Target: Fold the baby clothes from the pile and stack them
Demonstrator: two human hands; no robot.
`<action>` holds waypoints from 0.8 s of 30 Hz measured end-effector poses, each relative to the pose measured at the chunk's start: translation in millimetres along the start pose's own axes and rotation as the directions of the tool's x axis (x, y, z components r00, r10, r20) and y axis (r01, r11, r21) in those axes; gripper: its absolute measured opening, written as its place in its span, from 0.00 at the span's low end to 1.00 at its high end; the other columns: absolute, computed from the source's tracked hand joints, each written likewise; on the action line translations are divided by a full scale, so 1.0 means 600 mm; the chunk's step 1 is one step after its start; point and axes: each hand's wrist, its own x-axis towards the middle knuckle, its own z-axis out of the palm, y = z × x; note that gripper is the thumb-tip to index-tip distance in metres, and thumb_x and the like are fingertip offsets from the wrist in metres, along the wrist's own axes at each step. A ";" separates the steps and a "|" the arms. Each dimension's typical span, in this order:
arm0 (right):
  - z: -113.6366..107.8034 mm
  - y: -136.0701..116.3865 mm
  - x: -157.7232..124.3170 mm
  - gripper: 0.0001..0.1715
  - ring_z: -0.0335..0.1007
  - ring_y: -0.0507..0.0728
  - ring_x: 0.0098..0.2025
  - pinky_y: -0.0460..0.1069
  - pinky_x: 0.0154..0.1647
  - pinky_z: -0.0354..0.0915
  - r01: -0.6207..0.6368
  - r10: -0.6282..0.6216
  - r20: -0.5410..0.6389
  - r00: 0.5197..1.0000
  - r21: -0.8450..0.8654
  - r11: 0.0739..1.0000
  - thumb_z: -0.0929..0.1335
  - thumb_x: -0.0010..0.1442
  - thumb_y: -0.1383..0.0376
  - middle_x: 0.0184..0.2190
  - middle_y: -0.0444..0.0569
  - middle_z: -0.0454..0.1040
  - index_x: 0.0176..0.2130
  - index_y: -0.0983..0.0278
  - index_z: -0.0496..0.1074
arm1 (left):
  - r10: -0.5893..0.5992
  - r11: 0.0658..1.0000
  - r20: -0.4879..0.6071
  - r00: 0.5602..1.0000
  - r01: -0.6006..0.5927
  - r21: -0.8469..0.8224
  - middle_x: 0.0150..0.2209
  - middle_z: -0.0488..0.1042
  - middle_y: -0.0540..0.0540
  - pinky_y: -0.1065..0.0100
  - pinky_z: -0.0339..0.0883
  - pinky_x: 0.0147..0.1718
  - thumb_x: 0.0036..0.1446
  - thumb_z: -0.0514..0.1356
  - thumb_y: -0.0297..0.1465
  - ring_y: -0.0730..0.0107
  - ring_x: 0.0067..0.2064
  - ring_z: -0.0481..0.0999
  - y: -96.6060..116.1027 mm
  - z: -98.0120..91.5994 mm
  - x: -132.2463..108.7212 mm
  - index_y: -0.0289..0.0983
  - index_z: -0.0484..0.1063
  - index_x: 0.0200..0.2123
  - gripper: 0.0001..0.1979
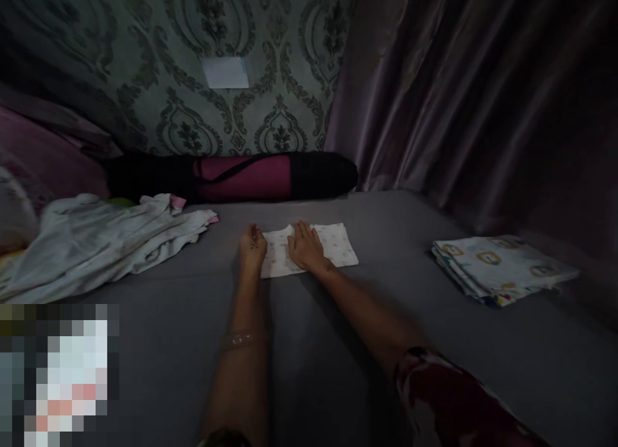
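Note:
A small white cloth (338, 244) with a faint print lies flat and folded into a rough rectangle on the grey bed sheet. At its left edge is my left hand (253, 247), turned on its side with the fingers curled in at the border; the fingertips are partly hidden. My right hand (306, 247) rests palm down on the middle of the cloth, its fingers stretched out and pointing away from me. The cloth's right part shows beyond that hand.
To the right sits a stack of folded printed cloths (497, 263). Crumpled pale clothes (116, 234) lie at the left. A black and pink long bag (251, 176) runs along the patterned wall (280, 67). Purple curtains (410, 99) hang at right. A pixelated patch covers the lower left.

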 end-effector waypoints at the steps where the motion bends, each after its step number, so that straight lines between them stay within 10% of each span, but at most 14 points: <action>1: 0.005 0.006 -0.005 0.35 0.40 0.61 0.70 0.57 0.68 0.36 0.001 -0.001 -0.004 1.000 -0.024 1.000 0.54 0.68 0.58 0.68 0.59 0.50 0.66 0.76 0.52 | -0.009 1.000 -0.004 1.000 0.009 0.006 0.46 0.77 0.39 0.63 0.69 0.47 0.62 0.49 0.32 0.59 0.49 0.76 0.003 0.002 -0.002 0.37 0.67 0.54 0.19; 24: -0.031 0.106 -0.010 0.36 0.41 0.62 0.70 0.56 0.67 0.40 -0.141 0.147 0.089 0.985 -0.069 0.988 0.51 0.69 0.57 0.69 0.60 0.49 0.67 0.77 0.51 | 0.093 0.976 0.223 0.970 -0.133 0.174 0.51 0.75 0.38 0.63 0.66 0.50 0.63 0.50 0.31 0.60 0.52 0.74 0.045 0.025 -0.040 0.35 0.65 0.57 0.20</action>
